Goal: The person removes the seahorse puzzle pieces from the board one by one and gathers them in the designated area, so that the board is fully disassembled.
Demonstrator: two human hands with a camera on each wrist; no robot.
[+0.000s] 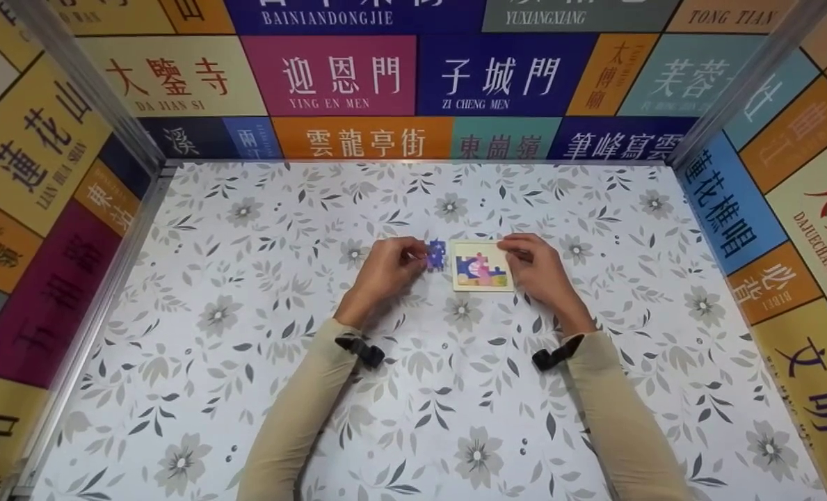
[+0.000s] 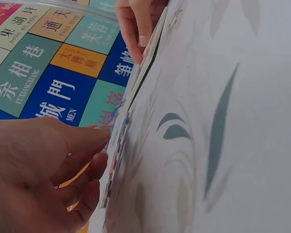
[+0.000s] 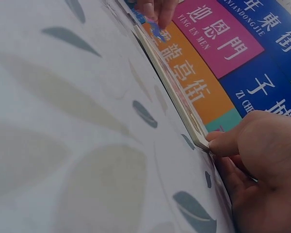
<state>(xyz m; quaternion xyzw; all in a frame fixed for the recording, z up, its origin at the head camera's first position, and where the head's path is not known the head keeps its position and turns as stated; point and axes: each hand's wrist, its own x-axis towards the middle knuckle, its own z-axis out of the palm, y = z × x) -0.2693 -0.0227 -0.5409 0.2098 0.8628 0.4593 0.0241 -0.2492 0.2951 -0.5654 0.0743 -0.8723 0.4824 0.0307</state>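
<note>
My left hand (image 1: 387, 270) pinches a blue-purple jigsaw piece (image 3: 157, 32) between thumb and fingers. Other small purple pieces (image 1: 435, 259) lie on the cloth by those fingertips, just left of a cream puzzle tray (image 1: 483, 290). Joined pieces (image 1: 481, 273) in blue, pink and yellow fill the lower part of the tray; its upper part shows bare cream. At the tray's right side my right hand (image 1: 540, 270) grips the edge, with the thumb on the rim in the right wrist view. The left wrist view shows the pieces edge-on, their pictures hidden.
A white cloth (image 1: 455, 390) with grey leaves and flowers covers the table. Coloured panels with printed characters (image 1: 347, 75) stand along the back and both sides. Each wrist wears a black strap with a small camera (image 1: 368, 353).
</note>
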